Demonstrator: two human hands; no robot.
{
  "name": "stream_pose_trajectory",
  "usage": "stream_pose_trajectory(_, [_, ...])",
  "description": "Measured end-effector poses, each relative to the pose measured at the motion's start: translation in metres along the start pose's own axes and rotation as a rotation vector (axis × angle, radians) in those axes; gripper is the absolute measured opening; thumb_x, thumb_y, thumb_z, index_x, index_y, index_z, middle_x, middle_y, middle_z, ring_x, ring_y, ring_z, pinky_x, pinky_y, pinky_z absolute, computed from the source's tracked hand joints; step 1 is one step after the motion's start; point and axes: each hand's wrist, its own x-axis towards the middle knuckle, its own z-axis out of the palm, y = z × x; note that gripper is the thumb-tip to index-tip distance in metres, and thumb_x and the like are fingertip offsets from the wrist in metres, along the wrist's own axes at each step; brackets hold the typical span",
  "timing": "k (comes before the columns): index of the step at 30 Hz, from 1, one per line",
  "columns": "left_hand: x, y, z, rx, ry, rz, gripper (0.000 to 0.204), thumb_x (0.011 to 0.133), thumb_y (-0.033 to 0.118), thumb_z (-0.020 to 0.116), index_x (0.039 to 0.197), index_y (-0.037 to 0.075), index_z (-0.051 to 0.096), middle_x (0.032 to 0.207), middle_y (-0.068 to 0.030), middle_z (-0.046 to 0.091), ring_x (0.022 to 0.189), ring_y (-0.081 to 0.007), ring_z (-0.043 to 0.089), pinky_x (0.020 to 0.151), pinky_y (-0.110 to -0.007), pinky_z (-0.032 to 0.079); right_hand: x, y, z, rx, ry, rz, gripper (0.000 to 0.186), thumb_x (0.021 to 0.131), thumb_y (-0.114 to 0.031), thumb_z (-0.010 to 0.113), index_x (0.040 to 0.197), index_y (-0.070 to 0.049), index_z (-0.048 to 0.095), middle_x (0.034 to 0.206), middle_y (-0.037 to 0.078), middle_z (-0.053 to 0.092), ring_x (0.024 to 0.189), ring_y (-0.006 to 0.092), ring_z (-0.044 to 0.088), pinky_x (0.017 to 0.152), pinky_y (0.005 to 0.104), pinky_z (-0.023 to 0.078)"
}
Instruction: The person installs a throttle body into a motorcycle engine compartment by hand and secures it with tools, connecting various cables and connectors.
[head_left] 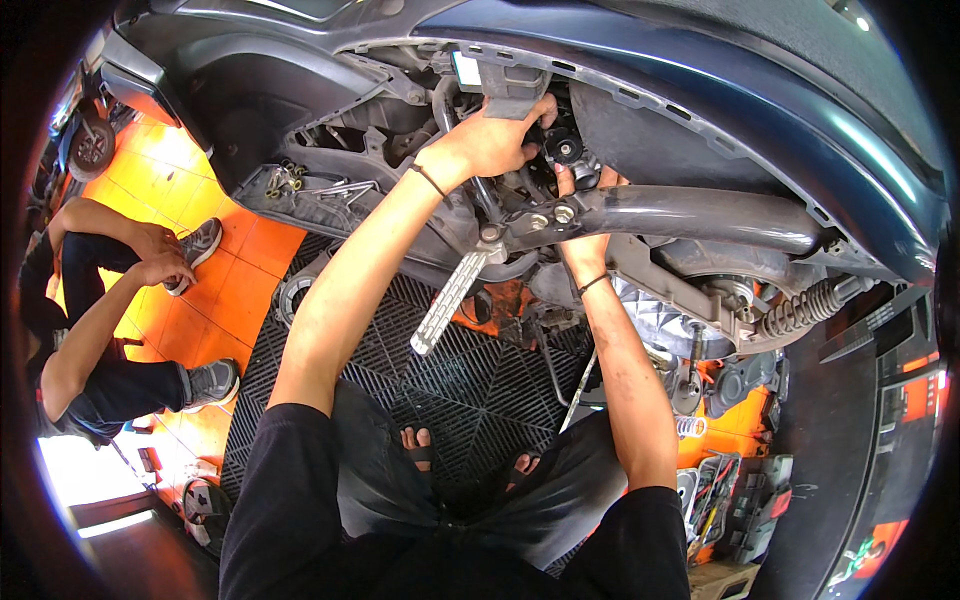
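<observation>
Both my arms reach into the opened side of a scooter [760,110], among its frame and hoses. My left hand [497,143] is closed, its fingers curled in beside a black round part [566,149] with a metal centre. What those fingers hold is hidden. From below, my right hand [590,195] comes up behind the thick dark frame tube [710,215], its thumb and fingers closed around the lower side of the same round part. A ridged metal footpeg [452,300] sticks out below, between my forearms.
Bolts and wrenches [345,190] lie on the scooter's footboard at left. A coiled shock absorber [815,306] is at right, above removed parts and an open toolbox [755,505]. Another person [110,290] sits at left on orange tiles [240,270]. A black mat [440,370] lies beneath me.
</observation>
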Motion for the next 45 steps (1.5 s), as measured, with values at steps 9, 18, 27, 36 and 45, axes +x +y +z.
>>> stream_pose_trajectory(9, [0.001,0.006,-0.004,-0.007,-0.057,-0.044,0.041,0.081,0.009,0.067,0.115,0.008,0.046,0.104,-0.0157,0.058,0.102,-0.0389,0.057,0.085,-0.043,0.046,-0.002,0.002,0.0,0.162,-0.031,0.154,0.052,0.083,-0.034,0.076,0.109,0.004,0.051,0.102,0.017,0.053,0.095,0.0299,0.05,0.085,0.0443,0.04])
stream_pose_trajectory(18, [0.003,0.005,-0.003,0.017,0.01,0.016,0.04,0.081,0.014,0.07,0.114,0.009,0.047,0.107,-0.017,0.058,0.102,-0.0401,0.057,0.085,-0.044,0.046,-0.003,0.001,0.0,0.214,0.01,0.139,0.057,0.078,-0.036,0.082,0.107,0.003,0.051,0.092,0.008,0.055,0.085,0.02,0.05,0.08,0.0361,0.043])
stream_pose_trajectory(27, [-0.002,0.019,-0.01,-0.022,-0.147,-0.179,0.025,0.086,0.021,0.066,0.103,0.013,0.05,0.074,-0.0205,0.059,0.074,-0.0405,0.062,0.064,-0.046,0.046,-0.005,0.004,0.002,0.354,0.003,0.167,0.054,0.079,-0.033,0.082,0.108,0.001,0.052,0.094,0.009,0.057,0.087,0.0212,0.052,0.082,0.0368,0.043])
stream_pose_trajectory(36, [-0.005,0.024,-0.003,0.126,-0.062,-0.18,0.022,0.081,0.018,0.069,0.096,0.007,0.057,0.117,-0.0175,0.062,0.095,-0.0383,0.064,0.079,-0.045,0.05,-0.002,-0.002,0.0,0.315,0.041,0.148,0.044,0.081,-0.03,0.081,0.1,0.001,0.054,0.088,0.008,0.058,0.081,0.0196,0.053,0.075,0.0361,0.044])
stream_pose_trajectory(45, [-0.008,0.025,0.005,0.135,-0.032,-0.256,0.019,0.08,0.018,0.069,0.094,0.005,0.063,0.139,-0.0064,0.052,0.097,-0.035,0.065,0.082,-0.044,0.052,0.001,-0.004,0.0,0.23,-0.025,0.295,0.046,0.08,-0.031,0.078,0.1,0.005,0.057,0.1,0.019,0.058,0.093,0.0303,0.055,0.086,0.0445,0.042])
